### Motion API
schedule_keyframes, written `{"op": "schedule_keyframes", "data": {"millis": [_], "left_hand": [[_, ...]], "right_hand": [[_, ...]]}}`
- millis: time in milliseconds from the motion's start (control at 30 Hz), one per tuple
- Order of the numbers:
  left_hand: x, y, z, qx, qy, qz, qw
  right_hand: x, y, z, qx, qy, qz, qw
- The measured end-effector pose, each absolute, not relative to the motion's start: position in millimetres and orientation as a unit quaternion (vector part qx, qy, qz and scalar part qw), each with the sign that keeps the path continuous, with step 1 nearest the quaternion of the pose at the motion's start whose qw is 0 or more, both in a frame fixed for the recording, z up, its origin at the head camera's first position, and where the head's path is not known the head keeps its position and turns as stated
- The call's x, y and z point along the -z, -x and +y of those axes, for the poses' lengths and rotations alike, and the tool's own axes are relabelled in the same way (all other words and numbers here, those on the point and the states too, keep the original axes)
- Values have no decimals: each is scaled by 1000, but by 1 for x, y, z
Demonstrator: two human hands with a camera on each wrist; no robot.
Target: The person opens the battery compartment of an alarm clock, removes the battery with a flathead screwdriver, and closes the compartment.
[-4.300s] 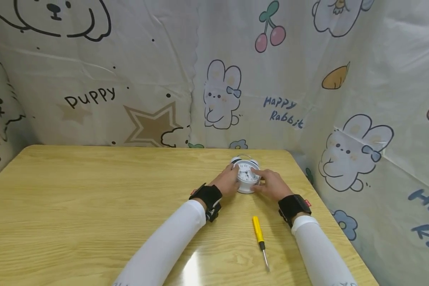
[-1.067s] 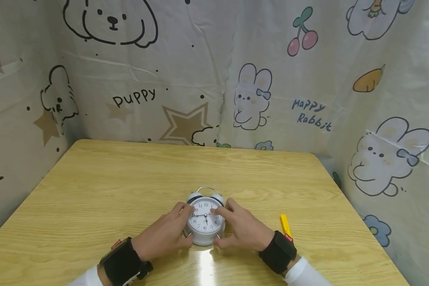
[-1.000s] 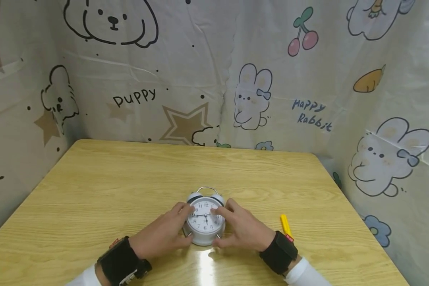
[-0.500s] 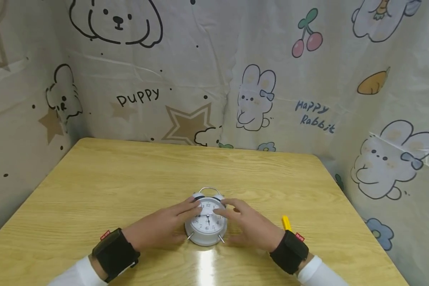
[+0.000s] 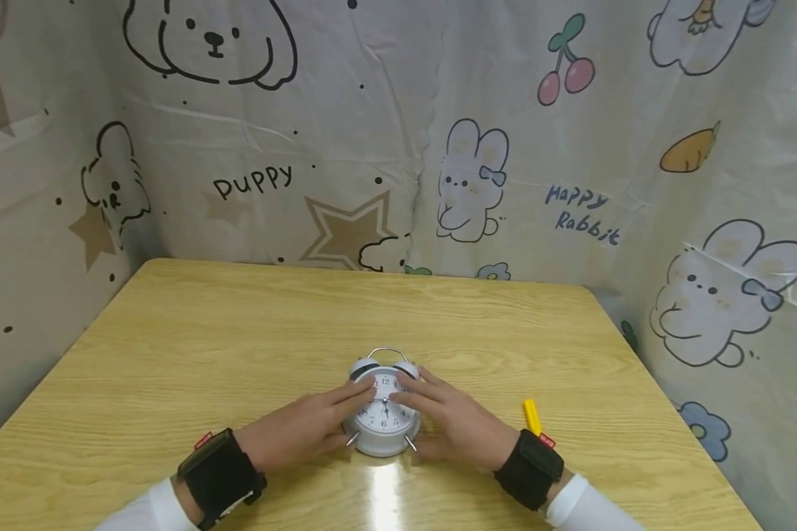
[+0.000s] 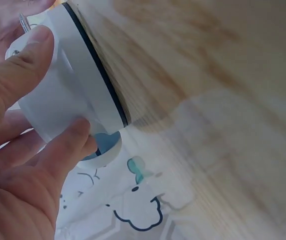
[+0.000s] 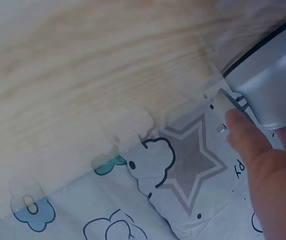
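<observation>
A white twin-bell alarm clock [image 5: 381, 441] stands upright on the table, dial facing the person. The left hand [image 5: 299, 430] holds its left side, fingertips over the edge of the dial and thumb low by a foot. The left wrist view shows that thumb and fingers spread around the white casing [image 6: 65, 82]. On the other side the right hand [image 5: 468, 424] grips the clock, two fingertips over the dial and thumb low by the right foot. In the right wrist view a right fingertip lies against a bell [image 7: 225, 106]; that thumb is out of view.
A yellow-handled screwdriver [image 5: 532, 417] lies right of the clock, partly hidden behind the right wrist's black band [image 5: 530, 469]. The wooden table [image 5: 252, 317] reaches a patterned cloth [image 5: 279, 125] at the back and sides.
Over the earlier frames the clock and both hands came from the back right to the front middle. The hands loosened and shifted around the clock, with the thumbs now lower and farther outward; the clock stays in place.
</observation>
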State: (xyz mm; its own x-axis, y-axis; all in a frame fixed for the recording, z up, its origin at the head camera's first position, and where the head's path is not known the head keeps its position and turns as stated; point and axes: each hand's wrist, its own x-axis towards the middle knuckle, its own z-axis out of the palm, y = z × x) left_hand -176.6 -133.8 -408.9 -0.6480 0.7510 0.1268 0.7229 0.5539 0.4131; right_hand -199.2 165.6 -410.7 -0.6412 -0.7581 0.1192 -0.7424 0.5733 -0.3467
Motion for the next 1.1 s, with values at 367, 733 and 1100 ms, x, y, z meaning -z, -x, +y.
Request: {"op": "schedule_keyframes", "data": {"millis": [367,733,1100], "left_hand": [[410,180,-137,-252,-430,867,28],[400,182,-138,-307,-391,865,63],[400,181,-136,-362,-350,863,46]], "right_hand": [[412,198,164,168,414,894,18],[407,195,162,185,461,868,-36],[399,192,162,258,411,874,17]]}}
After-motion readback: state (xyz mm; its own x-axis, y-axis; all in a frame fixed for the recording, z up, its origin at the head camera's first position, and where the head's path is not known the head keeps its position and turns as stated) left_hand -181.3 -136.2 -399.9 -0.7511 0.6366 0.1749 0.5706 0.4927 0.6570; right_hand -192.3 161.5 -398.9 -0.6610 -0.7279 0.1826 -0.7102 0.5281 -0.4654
